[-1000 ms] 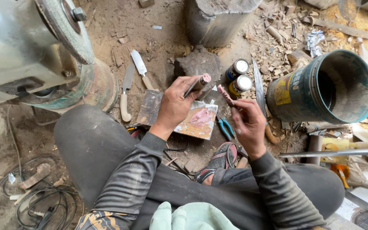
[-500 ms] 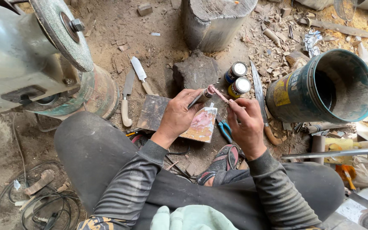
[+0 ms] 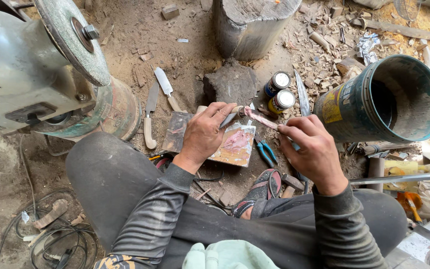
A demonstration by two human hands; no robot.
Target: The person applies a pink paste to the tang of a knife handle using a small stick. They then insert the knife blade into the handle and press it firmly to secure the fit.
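Observation:
My left hand (image 3: 204,133) grips a thin grey knife blade (image 3: 228,120), its stub end pointing up and to the right. My right hand (image 3: 313,149) pinches a small stick (image 3: 261,118) coated in pink paste, and the stick's tip touches the stub end of the blade. Both hands hover over a flat tile (image 3: 236,145) smeared with pink paste, which lies on the dirt floor in front of my legs. My foot in a sandal (image 3: 259,188) rests just below the tile.
A bench grinder (image 3: 51,74) stands at the left, with two light-handled knives (image 3: 150,119) beside it. Ahead are a dark stone (image 3: 230,84), a wooden stump (image 3: 252,25), two small tins (image 3: 279,89) and a loose blade (image 3: 302,94). A blue bucket (image 3: 389,99) lies on its side at the right. Blue pliers (image 3: 266,152) lie near the tile, and cables (image 3: 51,234) at the lower left.
The stick in my right hand has moved up to the blade's end and now touches it. Both hands have shifted slightly over the tile.

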